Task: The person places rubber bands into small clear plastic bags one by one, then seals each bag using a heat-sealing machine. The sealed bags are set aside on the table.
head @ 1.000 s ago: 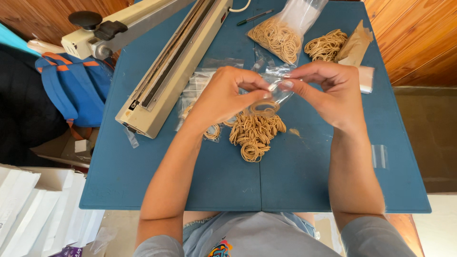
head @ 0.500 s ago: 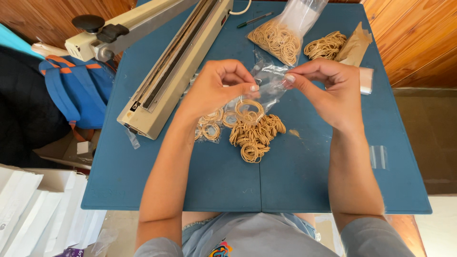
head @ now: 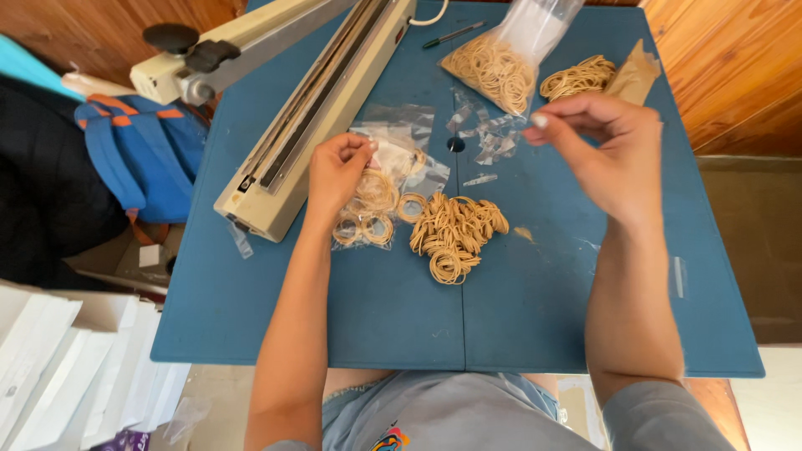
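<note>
Blue tabletop (head: 251, 317) carries everything. On it my left hand (head: 338, 171) pinches a small clear bag (head: 399, 163) of rubber bands beside the loose tan pile (head: 455, 234). My right hand (head: 610, 142) hovers, fingertips pinched; I cannot tell on what. Behind sit a bigger clear bag (head: 510, 58) and a cream sealer (head: 317, 100).

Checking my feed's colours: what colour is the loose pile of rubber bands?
Tan-yellow rubber band pile, on the blue table; head view.

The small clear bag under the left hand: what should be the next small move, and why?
Probably the right hand should come down to the small clear bag. The left hand pins that bag alone, while the right hand hangs in the air above the blue table, and loose rubber bands lie beside it.
</note>
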